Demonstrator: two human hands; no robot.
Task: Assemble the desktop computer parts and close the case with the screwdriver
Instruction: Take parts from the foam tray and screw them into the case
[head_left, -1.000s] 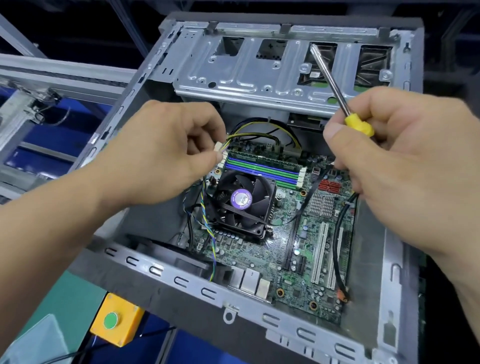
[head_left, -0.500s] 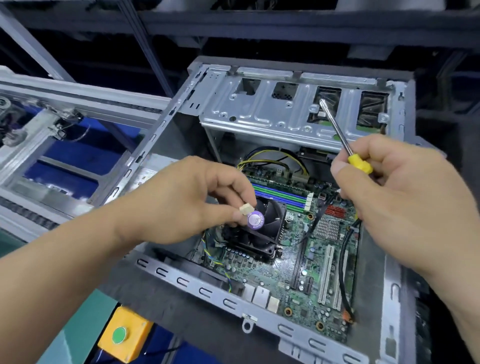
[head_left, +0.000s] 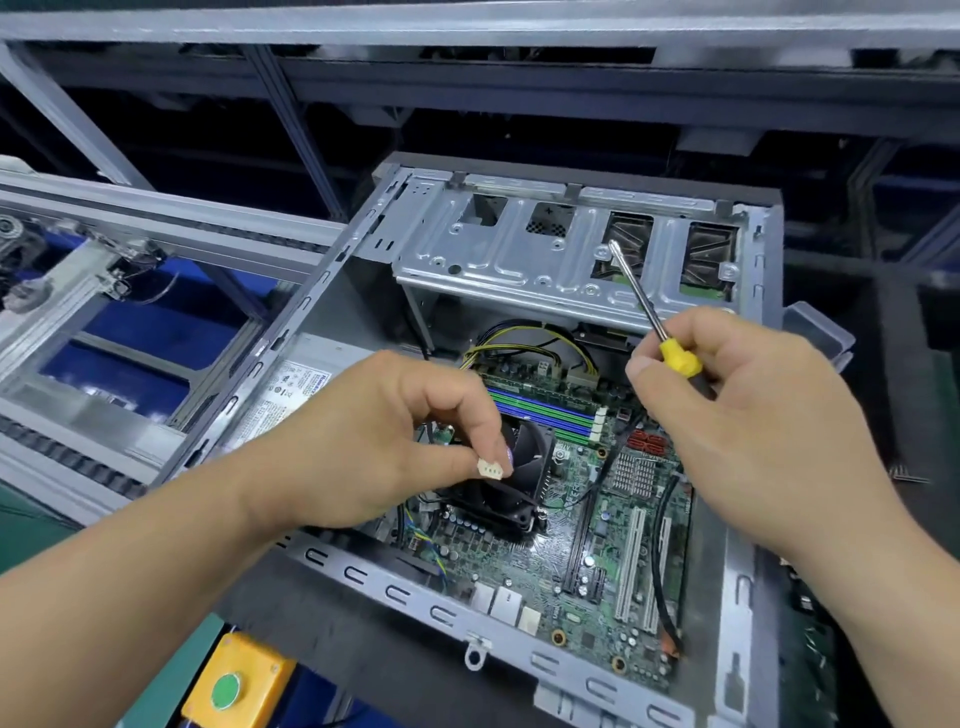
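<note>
Open computer case (head_left: 363, 244) fills frame centre; left hand (head_left: 384, 441) pinches a small white connector (head_left: 490, 470) over the CPU fan (head_left: 519, 467), lower centre. Right hand (head_left: 753, 415) grips the screwdriver (head_left: 654, 322), tip pointing up at the drive cage (head_left: 519, 260), upper centre. Connector is probably light, brittle plastic; hold its body, not the wires, and seat it gently.

open case top (head_left: 737, 613), drive cage (head_left: 519, 270) roofing far end, cooler fan (head_left: 524, 467) rising mid-board
</note>
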